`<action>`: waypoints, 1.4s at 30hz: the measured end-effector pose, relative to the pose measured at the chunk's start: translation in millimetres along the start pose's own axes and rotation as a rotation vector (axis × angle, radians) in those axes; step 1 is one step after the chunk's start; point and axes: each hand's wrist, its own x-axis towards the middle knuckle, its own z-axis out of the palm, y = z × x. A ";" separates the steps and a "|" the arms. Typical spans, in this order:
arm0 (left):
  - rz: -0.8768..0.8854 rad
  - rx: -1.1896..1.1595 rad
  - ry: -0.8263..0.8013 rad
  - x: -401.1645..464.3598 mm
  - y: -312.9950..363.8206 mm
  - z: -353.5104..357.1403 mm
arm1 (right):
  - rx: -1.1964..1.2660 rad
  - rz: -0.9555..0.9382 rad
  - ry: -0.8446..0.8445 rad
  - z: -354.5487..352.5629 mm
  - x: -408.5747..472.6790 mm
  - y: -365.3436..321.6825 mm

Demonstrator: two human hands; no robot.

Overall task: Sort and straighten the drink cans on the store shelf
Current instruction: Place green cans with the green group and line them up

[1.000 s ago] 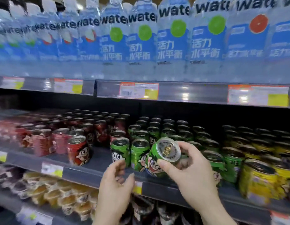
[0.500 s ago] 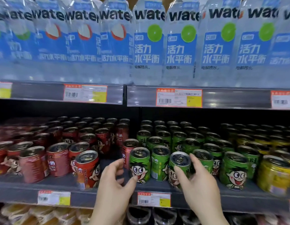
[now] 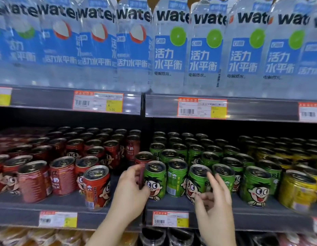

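Note:
Small drink cans stand in rows on the middle shelf (image 3: 260,219): red ones on the left, green in the middle, yellow on the right. My left hand (image 3: 130,190) grips the left side of the leftmost front green can (image 3: 156,181), thumb low on its front. A stray red can (image 3: 143,157) stands right behind that can, at the edge of the green block. My right hand (image 3: 213,203) holds the third front green can (image 3: 196,183), one finger up its right side and the others curled over its lower front. One front red can (image 3: 96,187) leans forward.
Large water bottles (image 3: 169,50) fill the upper shelf above a rail with price tags (image 3: 202,108). Yellow cans (image 3: 298,190) sit at the right end. More goods lie on the shelf below (image 3: 38,237).
The tilted green can in my right hand has come down upright into the front row. My left hand moved up from below the shelf edge onto the leftmost green can.

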 end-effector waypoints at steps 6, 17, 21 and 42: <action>0.246 0.254 0.074 52.8 37.5 -23.3 | 0.028 -0.033 0.106 9.0 -8.7 16.4; 0.000 0.329 -0.382 90.6 30.1 -44.0 | 0.023 -0.151 -0.105 18.4 -6.3 12.4; -0.005 0.531 -0.485 97.3 37.1 -37.8 | -0.130 -0.258 -0.405 32.9 -4.2 -4.9; -0.216 0.962 -0.617 107.6 32.6 -97.5 | -0.419 -0.334 -0.414 68.0 -4.9 -1.3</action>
